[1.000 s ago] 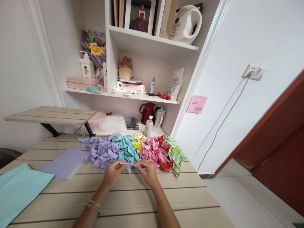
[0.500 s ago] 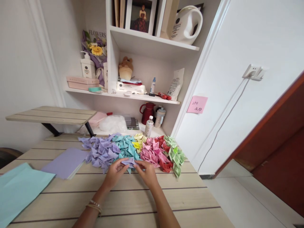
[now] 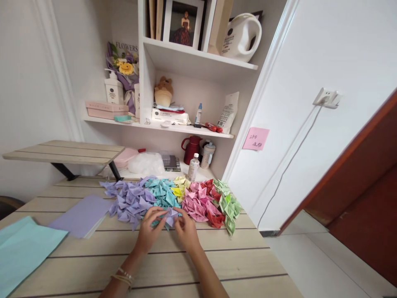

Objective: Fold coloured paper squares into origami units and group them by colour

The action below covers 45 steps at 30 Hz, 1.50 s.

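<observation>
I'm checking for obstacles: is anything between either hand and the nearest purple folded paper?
Nothing visible: the right hand holds the purple folded paper, the left hand is at its other side, and the turquoise pieces lie beyond.

At the view's 12 o'clock, a framed picture (image 3: pixel 183 25) is standing; at 1, a white jug (image 3: pixel 233 44) is resting; at 2, a socket (image 3: pixel 326 94) is holding a cable (image 3: pixel 282 181); at 10, a pump bottle (image 3: pixel 114 91) is standing behind a pink box (image 3: pixel 104 110); at 11, a plush toy (image 3: pixel 163 94) is sitting above a white packet (image 3: pixel 170 116).
</observation>
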Tool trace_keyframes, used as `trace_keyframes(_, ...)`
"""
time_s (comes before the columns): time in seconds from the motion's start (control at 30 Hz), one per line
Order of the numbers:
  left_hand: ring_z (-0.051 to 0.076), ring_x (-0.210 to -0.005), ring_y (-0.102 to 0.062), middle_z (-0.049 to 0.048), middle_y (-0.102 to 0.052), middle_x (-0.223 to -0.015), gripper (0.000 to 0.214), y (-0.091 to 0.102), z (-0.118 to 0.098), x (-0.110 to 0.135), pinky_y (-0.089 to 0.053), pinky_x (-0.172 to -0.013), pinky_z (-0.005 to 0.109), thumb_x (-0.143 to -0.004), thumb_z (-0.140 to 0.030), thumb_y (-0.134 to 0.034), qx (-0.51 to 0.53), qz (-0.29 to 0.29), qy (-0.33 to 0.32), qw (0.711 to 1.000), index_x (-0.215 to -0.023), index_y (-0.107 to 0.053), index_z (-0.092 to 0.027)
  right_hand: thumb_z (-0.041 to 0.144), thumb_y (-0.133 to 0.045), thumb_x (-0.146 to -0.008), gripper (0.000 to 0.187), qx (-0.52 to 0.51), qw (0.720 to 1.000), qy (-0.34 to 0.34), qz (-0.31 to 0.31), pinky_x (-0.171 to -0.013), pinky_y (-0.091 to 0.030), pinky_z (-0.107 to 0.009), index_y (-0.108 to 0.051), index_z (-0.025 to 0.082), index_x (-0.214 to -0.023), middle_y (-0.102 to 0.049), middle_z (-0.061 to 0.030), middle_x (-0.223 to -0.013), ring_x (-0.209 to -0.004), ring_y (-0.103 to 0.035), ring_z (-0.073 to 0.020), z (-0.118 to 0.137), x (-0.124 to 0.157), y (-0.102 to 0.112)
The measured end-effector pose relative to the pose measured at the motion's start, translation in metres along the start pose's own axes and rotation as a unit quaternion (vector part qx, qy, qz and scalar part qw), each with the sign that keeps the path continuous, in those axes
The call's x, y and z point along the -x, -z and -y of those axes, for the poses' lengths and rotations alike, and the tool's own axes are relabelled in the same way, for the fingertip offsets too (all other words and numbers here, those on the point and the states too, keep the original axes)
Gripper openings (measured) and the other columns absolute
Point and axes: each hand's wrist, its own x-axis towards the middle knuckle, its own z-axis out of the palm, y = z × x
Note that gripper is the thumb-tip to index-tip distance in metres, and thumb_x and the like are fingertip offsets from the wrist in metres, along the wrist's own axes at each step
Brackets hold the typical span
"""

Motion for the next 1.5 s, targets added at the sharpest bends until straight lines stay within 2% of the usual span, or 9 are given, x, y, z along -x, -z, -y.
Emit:
trace_keyframes(0.13, 0.022, -0.083, -0.061, 0.0068, -0.066, -0.087, 0.03, 0.0, 0.005, -0.003, -0.052, -0.072, 0.031, -0.065, -0.035, -0.065, 0.086, 0.022, 0.087, 0.992, -0.089, -0.069, -0.018, 0.036, -0.053, -0.078, 0.033, -0.143, 0.988, -0.05, 0.004, -0.049, -0.043, -0.021, -0.052, 0.016, -0.104, -0.055, 0.0019, -0.056, -0.052, -0.053, -0.0125, 0.0, -0.002, -0.003)
trace_keyframes(0.27, 0.023, -0.077, -0.066, 0.0072, -0.071, -0.083, 0.037, 0.001, 0.007, -0.003, -0.052, -0.074, 0.035, -0.064, -0.036, -0.067, 0.165, 0.068, 0.157, 0.971, -0.094, -0.067, -0.016, 0.042, -0.054, -0.077, 0.034, -0.2, 0.977, -0.069, 0.014, -0.054, -0.047, -0.024, -0.052, 0.017, -0.101, -0.059, 0.0004, -0.06, -0.056, -0.058, -0.0141, -0.002, -0.003, -0.002)
trace_keyframes(0.5, 0.025, -0.079, -0.066, 0.0092, -0.073, -0.081, 0.03, 0.006, 0.008, -0.003, -0.052, -0.074, 0.034, -0.059, -0.035, -0.07, 0.132, 0.049, 0.148, 0.979, -0.081, -0.07, -0.015, 0.039, -0.049, -0.08, 0.028, -0.057, 0.998, -0.017, 0.023, -0.055, -0.047, -0.025, -0.06, 0.018, -0.096, -0.062, -0.0013, -0.061, -0.057, -0.059, -0.0153, -0.004, -0.003, 0.008)
trace_keyframes(0.73, 0.025, -0.079, -0.066, 0.0086, -0.073, -0.082, 0.027, 0.01, 0.009, -0.006, -0.053, -0.072, 0.034, -0.057, -0.035, -0.071, 0.128, 0.07, 0.152, 0.978, -0.076, -0.07, -0.016, 0.041, -0.064, -0.069, 0.03, -0.18, 0.982, -0.045, 0.026, -0.06, -0.05, -0.029, -0.067, 0.017, -0.086, -0.066, -0.0048, -0.072, -0.064, -0.061, -0.0177, -0.002, -0.006, 0.012)
trace_keyframes(0.97, 0.022, -0.08, -0.063, 0.0069, -0.069, -0.085, 0.021, 0.013, 0.014, -0.007, -0.051, -0.072, 0.029, -0.064, -0.03, -0.068, 0.089, 0.13, 0.069, 0.985, -0.082, -0.072, -0.021, 0.032, -0.066, -0.066, 0.022, -0.137, 0.988, -0.027, 0.071, -0.053, -0.046, -0.022, -0.07, 0.02, -0.084, -0.062, -0.0035, -0.077, -0.058, -0.054, -0.0118, -0.006, -0.007, 0.019)
trace_keyframes(1.1, 0.021, -0.074, -0.062, 0.007, -0.067, -0.076, 0.016, 0.01, 0.009, -0.005, -0.05, -0.066, 0.027, -0.067, -0.031, -0.064, 0.057, 0.118, 0.05, 0.99, -0.072, -0.072, -0.018, 0.032, -0.068, -0.066, 0.018, -0.127, 0.99, -0.011, 0.063, -0.057, -0.045, -0.024, -0.071, 0.018, -0.077, -0.062, -0.004, -0.074, -0.063, -0.055, -0.014, -0.003, -0.008, 0.02)
trace_keyframes(1.23, 0.02, -0.069, -0.061, 0.0046, -0.067, -0.069, 0.018, 0.006, 0.004, -0.003, -0.049, -0.063, 0.026, -0.069, -0.033, -0.062, 0.061, 0.075, 0.08, 0.992, -0.07, -0.069, -0.017, 0.036, -0.061, -0.073, 0.021, -0.141, 0.989, -0.02, 0.048, -0.059, -0.044, -0.025, -0.068, 0.017, -0.073, -0.06, -0.0033, -0.067, -0.064, -0.054, -0.0149, -0.002, -0.008, 0.016)
trace_keyframes(1.37, 0.019, -0.068, -0.062, 0.0037, -0.068, -0.068, 0.028, 0.002, -0.001, -0.002, -0.049, -0.062, 0.026, -0.07, -0.035, -0.061, 0.108, 0.097, 0.126, 0.981, -0.09, -0.067, -0.016, 0.037, -0.063, -0.072, 0.029, -0.215, 0.974, -0.064, 0.016, -0.051, -0.041, -0.021, -0.06, 0.017, -0.093, -0.056, 0.0008, -0.062, -0.055, -0.051, -0.0116, -0.005, -0.007, 0.009)
trace_keyframes(1.5, 0.02, -0.067, -0.064, 0.0051, -0.07, -0.069, 0.034, 0.0, -0.002, -0.002, -0.05, -0.061, 0.027, -0.065, -0.037, -0.064, 0.121, 0.117, 0.169, 0.971, -0.092, -0.066, -0.015, 0.038, -0.058, -0.075, 0.024, -0.156, 0.986, -0.057, 0.027, -0.05, -0.038, -0.019, -0.061, 0.014, -0.08, -0.056, 0.0, -0.063, -0.055, -0.049, -0.0106, -0.004, -0.006, 0.01)
